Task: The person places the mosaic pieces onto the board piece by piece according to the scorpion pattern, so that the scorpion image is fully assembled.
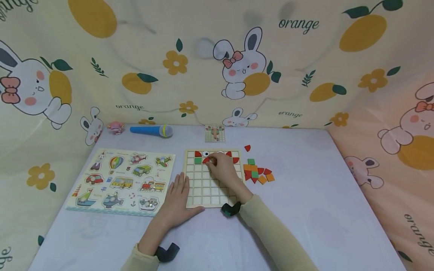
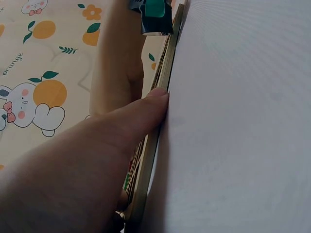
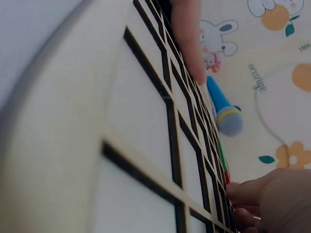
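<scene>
A wooden grid board lies flat, with red quarter-round, green square and eye pieces in its upper rows. My right hand is over the upper part of the board, its thumb and fingertips pinching a red piece at the second row. In the right wrist view those fingertips are right at the red piece, partly hidden by the hand. My left hand rests along the board's left edge, fingers straight and thumb spread to the near edge. The left wrist view shows that thumb against the board's side.
Loose red, orange and green pieces lie right of the board. A vehicle picture puzzle is on the left. Behind stand a small pattern card, a blue toy microphone and a pink toy.
</scene>
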{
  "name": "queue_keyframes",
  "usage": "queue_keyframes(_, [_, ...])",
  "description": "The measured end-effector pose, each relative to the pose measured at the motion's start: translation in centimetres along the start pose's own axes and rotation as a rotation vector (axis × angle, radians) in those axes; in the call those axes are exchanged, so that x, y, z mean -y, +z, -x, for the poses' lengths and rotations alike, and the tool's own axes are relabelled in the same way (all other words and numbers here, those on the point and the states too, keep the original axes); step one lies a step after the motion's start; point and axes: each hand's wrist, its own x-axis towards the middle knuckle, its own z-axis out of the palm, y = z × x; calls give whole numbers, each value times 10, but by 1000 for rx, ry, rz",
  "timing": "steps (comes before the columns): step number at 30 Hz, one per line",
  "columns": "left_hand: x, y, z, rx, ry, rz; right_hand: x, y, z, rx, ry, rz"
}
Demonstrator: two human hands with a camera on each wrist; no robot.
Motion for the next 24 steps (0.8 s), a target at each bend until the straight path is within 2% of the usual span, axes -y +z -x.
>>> queue_keyframes(12, [3, 3, 0, -11, 5, 6, 0, 0, 0, 6, -24, 6])
queue_keyframes(20, [1, 2, 0, -8, 3, 4, -3, 0, 0, -23, 0, -39])
queue_keyframes(24, [1, 2, 1, -6, 2, 9, -3, -3, -2, 15, 13, -24])
